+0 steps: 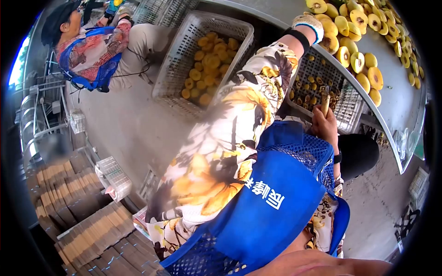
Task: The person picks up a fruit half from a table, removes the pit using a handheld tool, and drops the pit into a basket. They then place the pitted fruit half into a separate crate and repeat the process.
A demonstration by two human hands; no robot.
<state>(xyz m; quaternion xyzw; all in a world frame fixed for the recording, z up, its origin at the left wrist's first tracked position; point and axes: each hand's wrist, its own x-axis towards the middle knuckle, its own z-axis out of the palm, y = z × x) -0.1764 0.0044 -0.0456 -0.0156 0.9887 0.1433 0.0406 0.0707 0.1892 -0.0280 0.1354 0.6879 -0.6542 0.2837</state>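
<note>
My left hand (307, 26), in a cream knit glove with a black band at the wrist, reaches to the edge of a heap of halved yellow peaches (359, 19) on a metal table. Its fingers are too small and turned away to show a grip. My bare right hand (325, 123) is closed round the wooden handle of a small pitting tool (325, 103), whose metal end points away from me. Just beyond that tool, a grey plastic crate (348, 108) holds brown peach stones (306, 92) and yellow scraps.
A larger crate (246, 34) of yellow peach halves (209, 64) stands on the floor to my left. Beyond it sits a co-worker (92, 55) in a blue apron. Stacked cardboard (94, 232) and a small white basket (115, 177) lie lower left. The metal table's edge (368, 99) curves close by my right hand.
</note>
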